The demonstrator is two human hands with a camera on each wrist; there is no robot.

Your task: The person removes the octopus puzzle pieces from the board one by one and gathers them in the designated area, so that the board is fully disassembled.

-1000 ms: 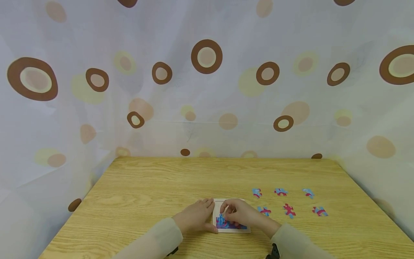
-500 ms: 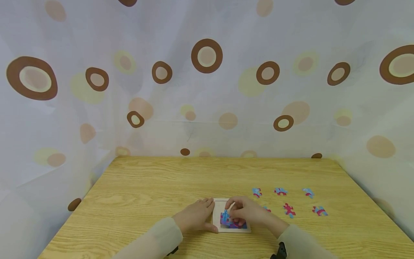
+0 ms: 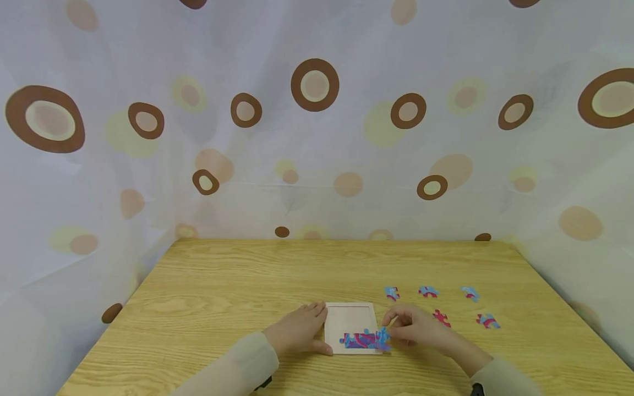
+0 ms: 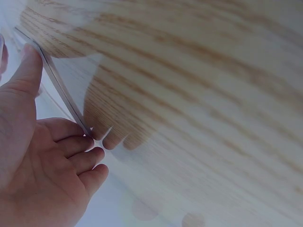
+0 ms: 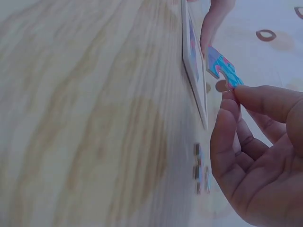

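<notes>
A pale wooden puzzle tray lies on the table, with several joined jigsaw pieces in pink, purple and blue along its near side. My left hand rests against the tray's left edge, thumb at the near corner and fingers toward the far one. In the left wrist view those fingers touch the tray's rim. Just over the tray's near right corner, my right hand pinches a blue and purple jigsaw piece. The right wrist view shows this piece tilted between thumb and fingertips, raised off the surface.
Several loose jigsaw pieces lie right of the tray in two rough rows, among them a blue one and a mostly red one. The wooden table meets a spotted curtain at the back and sides.
My right hand has carried the pinched jigsaw piece rightward, from the left end of the joined row to the tray's near right corner. The left hand has kept its place.
</notes>
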